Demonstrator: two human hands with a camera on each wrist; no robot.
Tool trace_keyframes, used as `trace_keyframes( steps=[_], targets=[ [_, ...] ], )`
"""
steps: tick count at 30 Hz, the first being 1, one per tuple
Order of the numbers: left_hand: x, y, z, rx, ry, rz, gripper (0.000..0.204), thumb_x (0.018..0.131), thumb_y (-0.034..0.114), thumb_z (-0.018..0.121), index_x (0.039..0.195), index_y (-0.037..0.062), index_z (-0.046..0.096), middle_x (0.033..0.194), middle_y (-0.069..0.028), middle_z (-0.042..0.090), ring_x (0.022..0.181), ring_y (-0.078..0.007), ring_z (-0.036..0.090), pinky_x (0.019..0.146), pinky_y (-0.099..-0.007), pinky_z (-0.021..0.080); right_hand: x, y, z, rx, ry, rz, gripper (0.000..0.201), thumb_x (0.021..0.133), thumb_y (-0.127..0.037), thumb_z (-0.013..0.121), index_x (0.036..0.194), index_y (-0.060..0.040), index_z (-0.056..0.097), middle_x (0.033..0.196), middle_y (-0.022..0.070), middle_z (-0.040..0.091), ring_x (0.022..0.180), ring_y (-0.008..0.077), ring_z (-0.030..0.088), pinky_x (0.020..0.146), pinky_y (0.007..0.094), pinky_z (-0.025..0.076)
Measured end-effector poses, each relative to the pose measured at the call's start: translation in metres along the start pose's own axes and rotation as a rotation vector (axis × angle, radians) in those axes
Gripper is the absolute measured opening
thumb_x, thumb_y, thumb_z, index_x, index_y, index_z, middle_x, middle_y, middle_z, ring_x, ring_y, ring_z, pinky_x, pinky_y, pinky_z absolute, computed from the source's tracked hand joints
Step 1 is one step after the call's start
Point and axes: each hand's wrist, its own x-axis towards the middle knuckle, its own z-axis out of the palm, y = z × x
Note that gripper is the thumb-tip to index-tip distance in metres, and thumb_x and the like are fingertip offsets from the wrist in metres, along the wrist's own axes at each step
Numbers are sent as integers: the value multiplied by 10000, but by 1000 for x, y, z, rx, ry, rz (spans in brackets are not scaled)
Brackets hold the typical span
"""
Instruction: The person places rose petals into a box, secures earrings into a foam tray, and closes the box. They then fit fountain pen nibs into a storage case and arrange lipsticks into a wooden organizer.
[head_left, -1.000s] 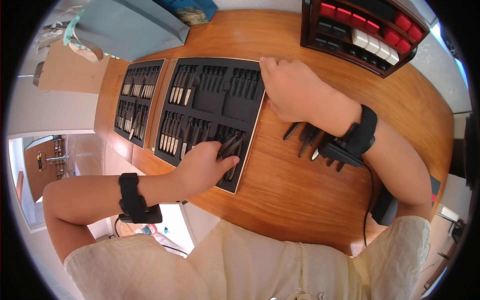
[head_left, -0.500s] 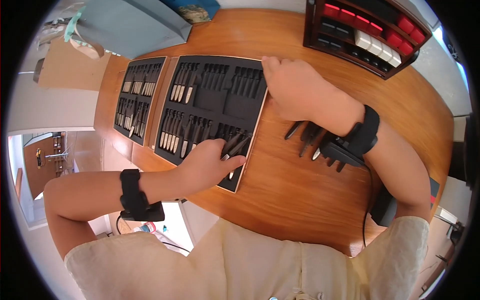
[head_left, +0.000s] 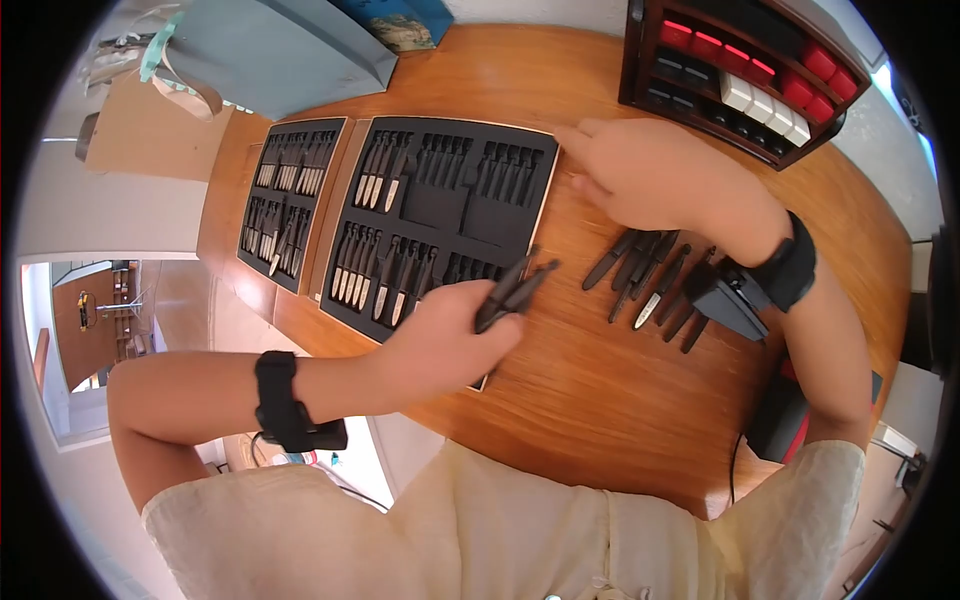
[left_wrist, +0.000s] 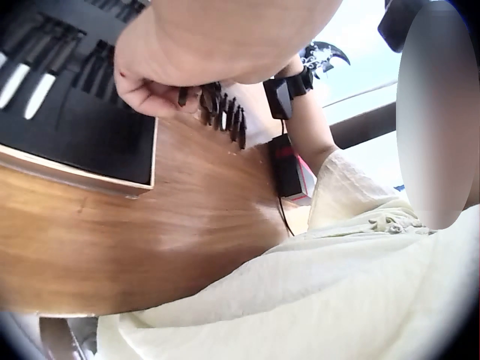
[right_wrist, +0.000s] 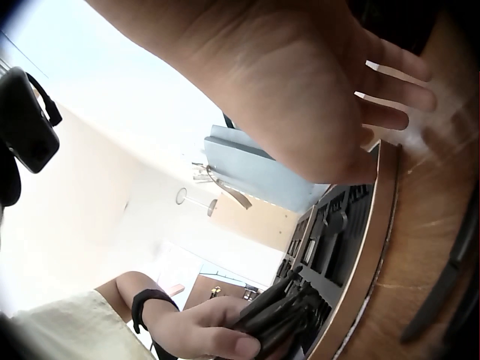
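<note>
My left hand [head_left: 450, 335] grips several black pen-like tools [head_left: 515, 295] above the right edge of the open case [head_left: 465, 215]; the right wrist view shows the bundle [right_wrist: 281, 307] between thumb and fingers. Slots in the case hold rows of similar tools, some with whitish ends, while other slots are vacant. My right hand [head_left: 650, 175] is by the case's upper right corner, fingers extended and spread in the right wrist view [right_wrist: 300, 97]. Whether it touches the rim cannot be told. More black tools [head_left: 650, 275] lie on the wooden table below my right forearm.
A second case part [head_left: 290, 200] with tools adjoins on the left. Behind stand a grey-blue bag [head_left: 290, 60] and a dark wooden rack [head_left: 745, 85] with red, white and black items. A black and red box [head_left: 780, 410] sits at the right edge.
My left hand has lifted the bundle of tools out of the lower right part of the case and moved right. My right hand has shifted right, its fingers loosening from the case's edge.
</note>
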Motion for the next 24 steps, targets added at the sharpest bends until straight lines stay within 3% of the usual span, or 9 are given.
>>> trace_keyframes(
  steps=[2, 4, 5, 9, 11, 14, 16, 18, 24],
  targets=[
    [5, 10, 8, -182, -168, 152, 260, 934, 230, 582, 955, -29, 582, 691, -66, 556, 617, -144, 556, 588, -319, 473, -8, 8, -2, -27, 47, -37, 399, 934, -143, 523, 1307, -1, 513, 1036, 188, 607, 958, 375, 603, 828, 449, 492],
    [17, 19, 17, -145, -200, 238, 256, 939, 227, 583, 984, -25, 581, 707, -74, 578, 628, -161, 569, 607, -325, 483, -16, 18, -4, 10, 209, -90, 236, 871, -84, 509, 1057, 24, 605, 992, 232, 652, 981, 388, 630, 834, 452, 516],
    [22, 22, 21, -105, -240, 325, 254, 944, 223, 585, 1013, -22, 579, 724, -82, 600, 639, -178, 581, 627, -331, 494, -19, 24, -6, -57, 153, -84, 375, 939, -112, 508, 1293, 14, 517, 1028, 193, 599, 961, 380, 594, 827, 450, 484],
    [33, 20, 28, -16, -129, 629, 341, 978, 227, 585, 1213, -16, 540, 916, -89, 672, 764, -137, 626, 700, -266, 523, -31, 23, -22, -20, 48, -7, 389, 937, -119, 519, 1304, 10, 509, 1025, 190, 599, 979, 378, 592, 837, 450, 479],
    [36, 29, 8, 64, -119, 557, 304, 969, 204, 584, 1178, -16, 566, 913, -91, 678, 766, -145, 635, 702, -281, 527, -31, 21, -26, -70, -71, 25, 403, 936, -128, 532, 1310, 17, 501, 1045, 190, 592, 995, 377, 590, 847, 445, 478],
    [43, 40, -33, 246, 23, 436, 206, 921, 151, 575, 1017, -15, 652, 816, -117, 684, 728, -218, 663, 688, -350, 534, -26, 23, -16, -52, 11, 12, 428, 934, -138, 544, 1326, 21, 481, 1098, 198, 571, 1003, 380, 589, 856, 441, 480],
    [48, 39, -61, 683, 208, 469, 203, 886, 166, 568, 898, -3, 681, 754, -170, 672, 732, -301, 676, 701, -398, 534, -19, 21, -8, -32, 49, -5, 439, 935, -142, 547, 1333, 26, 471, 1131, 196, 561, 1012, 381, 588, 858, 440, 482],
    [48, 32, -85, 946, 241, 307, 228, 865, 196, 574, 852, -2, 686, 773, -203, 666, 791, -354, 671, 731, -426, 532, -12, 16, -6, -13, 89, -22, 450, 936, -146, 549, 1340, 31, 461, 1164, 195, 552, 1020, 382, 586, 859, 439, 484],
    [33, -10, -99, 1131, 38, -19, 273, 877, 244, 582, 857, 4, 709, 842, -218, 685, 854, -377, 676, 792, -456, 531, 10, 11, 11, -9, 144, -103, 491, 947, -167, 553, 1380, 29, 430, 1272, 201, 518, 1079, 372, 579, 927, 426, 474]
  ],
)
